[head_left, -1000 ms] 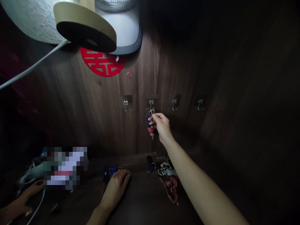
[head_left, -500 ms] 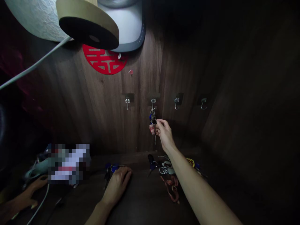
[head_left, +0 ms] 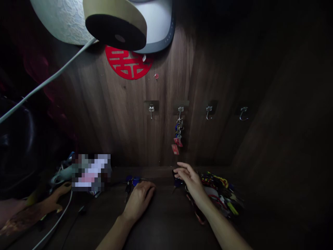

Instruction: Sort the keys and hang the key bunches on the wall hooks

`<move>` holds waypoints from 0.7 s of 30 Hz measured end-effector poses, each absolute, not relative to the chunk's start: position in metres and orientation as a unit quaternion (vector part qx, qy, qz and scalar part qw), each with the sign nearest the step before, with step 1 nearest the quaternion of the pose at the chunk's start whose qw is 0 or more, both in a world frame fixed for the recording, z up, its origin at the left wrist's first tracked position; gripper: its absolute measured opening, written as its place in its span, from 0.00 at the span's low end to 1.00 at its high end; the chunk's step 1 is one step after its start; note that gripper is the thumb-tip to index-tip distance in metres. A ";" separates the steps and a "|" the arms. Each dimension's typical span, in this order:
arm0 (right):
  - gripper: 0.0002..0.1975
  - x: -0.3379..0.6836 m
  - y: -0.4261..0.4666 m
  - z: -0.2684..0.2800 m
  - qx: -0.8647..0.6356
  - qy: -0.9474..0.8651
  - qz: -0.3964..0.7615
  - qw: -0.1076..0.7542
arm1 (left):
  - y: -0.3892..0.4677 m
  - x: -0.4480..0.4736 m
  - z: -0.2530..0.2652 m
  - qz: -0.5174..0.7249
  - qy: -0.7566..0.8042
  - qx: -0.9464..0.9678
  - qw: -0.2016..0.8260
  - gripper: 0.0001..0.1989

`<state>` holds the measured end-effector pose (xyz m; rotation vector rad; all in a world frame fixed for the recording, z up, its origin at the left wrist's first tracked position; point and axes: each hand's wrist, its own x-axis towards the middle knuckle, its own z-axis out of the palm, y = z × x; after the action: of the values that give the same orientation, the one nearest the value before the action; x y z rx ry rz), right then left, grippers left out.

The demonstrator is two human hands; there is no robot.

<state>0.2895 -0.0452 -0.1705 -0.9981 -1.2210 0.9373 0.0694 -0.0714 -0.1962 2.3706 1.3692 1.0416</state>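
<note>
A bunch of keys [head_left: 179, 133] with blue pieces and small red tags hangs from the second hook [head_left: 180, 110] on the wood panel. Below it, my right hand [head_left: 191, 178] is open, its fingers apart, over a dark key [head_left: 177, 182] on the shelf. Nothing shows between those fingers. A heap of keys and coloured cords [head_left: 221, 191] lies behind and right of my right wrist, partly hidden by it. My left hand [head_left: 140, 198] rests on the shelf with its thumb apart, beside keys with blue tags [head_left: 134, 181]; its fingertips are partly hidden.
Bare hooks are the left hook [head_left: 151, 110], third hook [head_left: 208, 111] and far-right hook [head_left: 244, 113]. A lamp-like disc [head_left: 117, 31], caps [head_left: 161, 31] and a red paper cutout [head_left: 130, 66] are above. A white cable [head_left: 52, 78], blurred-out packet [head_left: 91, 173] and brown branching object [head_left: 56, 198] are left.
My right hand has let go of the hanging keys and moved down to the shelf. The keys stay on the second hook. My left hand stays on the shelf; the view has shifted.
</note>
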 end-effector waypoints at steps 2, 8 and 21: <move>0.20 0.289 -0.051 -0.184 -0.442 -0.541 0.380 0.607 | -0.072 0.069 -0.196 0.368 0.467 0.799 0.096 0.11; 0.15 0.287 -0.057 -0.211 -0.488 -0.616 0.290 0.546 | -0.067 0.054 -0.199 0.396 0.505 0.765 0.046 0.11; 0.11 0.287 -0.059 -0.218 -0.539 -0.680 0.214 0.449 | -0.066 0.024 -0.194 0.265 0.663 0.692 -0.103 0.10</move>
<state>0.2873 -0.0593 -0.2182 -1.3333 -1.6826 0.5297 0.0238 -0.0664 -0.1945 2.3300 2.2311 0.8921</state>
